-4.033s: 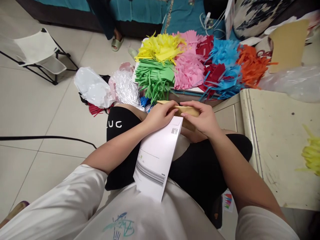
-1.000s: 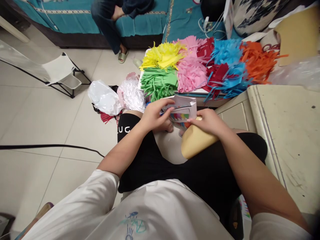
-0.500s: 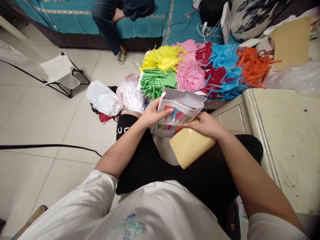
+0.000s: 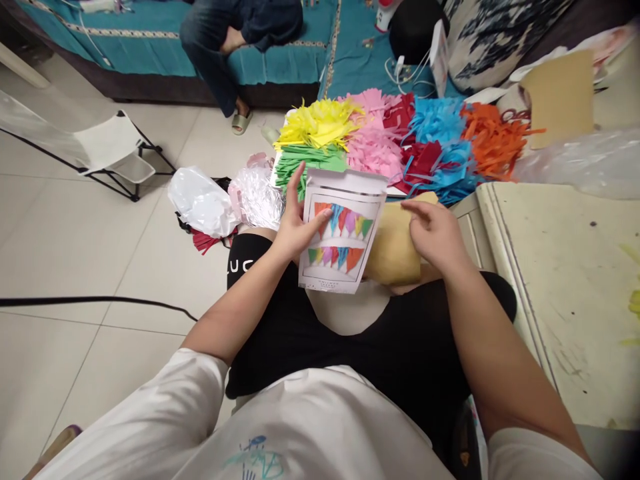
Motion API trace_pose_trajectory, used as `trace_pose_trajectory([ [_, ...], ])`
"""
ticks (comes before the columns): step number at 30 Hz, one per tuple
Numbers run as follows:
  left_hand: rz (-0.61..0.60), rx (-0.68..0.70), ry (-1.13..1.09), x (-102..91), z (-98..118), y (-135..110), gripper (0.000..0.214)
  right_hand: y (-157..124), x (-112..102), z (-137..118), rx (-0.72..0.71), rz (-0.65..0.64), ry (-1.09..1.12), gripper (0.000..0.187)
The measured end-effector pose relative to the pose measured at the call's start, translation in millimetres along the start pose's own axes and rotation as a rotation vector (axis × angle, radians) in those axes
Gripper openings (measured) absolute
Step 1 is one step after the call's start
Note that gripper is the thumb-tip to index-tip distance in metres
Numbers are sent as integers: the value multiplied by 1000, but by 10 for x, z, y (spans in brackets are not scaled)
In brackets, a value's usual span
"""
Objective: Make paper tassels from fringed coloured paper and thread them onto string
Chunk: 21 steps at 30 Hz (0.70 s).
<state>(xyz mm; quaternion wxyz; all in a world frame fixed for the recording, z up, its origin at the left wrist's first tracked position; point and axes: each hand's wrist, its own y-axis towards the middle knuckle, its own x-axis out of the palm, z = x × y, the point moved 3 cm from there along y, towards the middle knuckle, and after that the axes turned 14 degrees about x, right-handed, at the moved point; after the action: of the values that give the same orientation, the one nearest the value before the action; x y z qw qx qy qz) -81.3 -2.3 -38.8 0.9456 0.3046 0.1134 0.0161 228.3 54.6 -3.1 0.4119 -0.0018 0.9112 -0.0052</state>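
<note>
My left hand [image 4: 296, 227] grips the left side of a white paper packet [image 4: 339, 233], its thumb on the front and the other fingers at the edge and behind. Colourful tassel bunting is printed on the packet, whose top end looks unfolded. Just right of it, a tan paper sheet or envelope [image 4: 396, 247] is slightly blurred and partly covered by the packet. My right hand [image 4: 440, 237] has its curled fingers at the upper right edge of this tan paper, holding it; the thumb is hard to see. Both things are above my lap.
Fringed tissue bundles lie beyond my hands: yellow [image 4: 320, 123], green [image 4: 310, 160], pink [image 4: 375, 147], blue [image 4: 440, 120] and orange [image 4: 495, 137]. A cream cabinet [image 4: 555, 267] stands right. Plastic bags [image 4: 203, 200] and a folding stool [image 4: 110, 143] are left. Someone's leg [image 4: 210, 60] shows at the sofa.
The packet has turned more upright and faces me. My right hand has come away from its edge, moving right and up, and the tan paper has swung up beside the packet.
</note>
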Motion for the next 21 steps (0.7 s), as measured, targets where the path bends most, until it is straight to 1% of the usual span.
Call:
trace_pose_trajectory([
  [2,-14,-56,-80,76,32,-41,107,-32,57,-67,6,-116,131,48],
  [4,-32,-116,-168,162,44,-98,111,-80,127,-138,18,-202,233,59],
  [6,-48,-153,-235,230,47,-146,116,-121,183,-181,42,-212,300,67],
  [8,-53,-162,-274,262,47,-170,114,-150,221,-191,81,-206,366,70],
  [9,-49,-161,-277,264,46,-172,110,-162,235,-189,99,-215,397,71],
  [11,-25,-170,-263,246,44,-166,92,-189,240,-193,100,-243,429,73],
  [13,-3,-202,-261,219,48,-159,73,-224,214,-216,69,-276,427,72],
  [15,-10,-235,-302,204,65,-160,62,-264,168,-255,22,-320,419,69],
  [18,-59,-281,-389,200,96,-166,58,-307,105,-309,-40,-393,404,62],
  [21,-100,-325,-425,201,99,-161,58,-315,98,-324,-47,-460,376,56],
])
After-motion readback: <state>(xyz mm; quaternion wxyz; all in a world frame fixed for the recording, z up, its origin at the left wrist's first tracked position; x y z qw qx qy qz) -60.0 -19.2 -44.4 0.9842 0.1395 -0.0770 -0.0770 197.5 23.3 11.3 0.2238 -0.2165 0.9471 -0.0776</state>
